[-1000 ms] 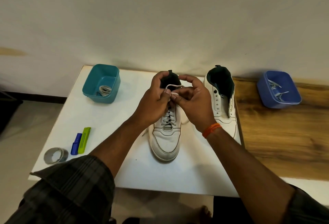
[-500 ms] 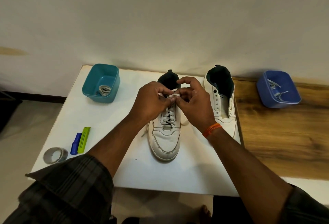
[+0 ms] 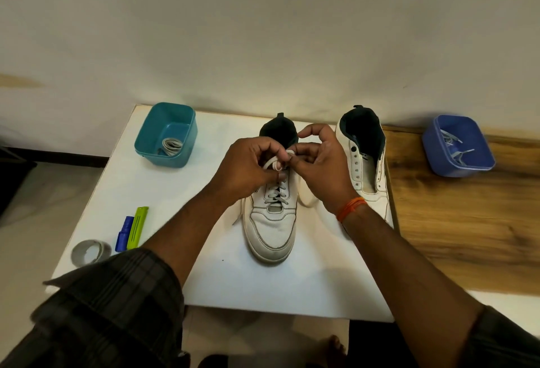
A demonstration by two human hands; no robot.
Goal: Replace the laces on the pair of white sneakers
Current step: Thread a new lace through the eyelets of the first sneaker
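Sneaker [image 3: 273, 221] lace [image 3: 273, 163] pinched by both hands [image 3: 287, 163]; no legible writing.

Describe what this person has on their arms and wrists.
Both forearms are bare. Dark plaid sleeves are pushed up near the elbows, the left sleeve plainest. An orange thread band circles the right wrist. No watch or rings are visible.

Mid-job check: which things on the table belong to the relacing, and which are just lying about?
In the job:
laced sneaker
lace, pinched by left hand and right hand
unlaced sneaker
teal tub with a folded lace
blue tub with loose laces

Lying about:
tape roll
blue marker
green clip
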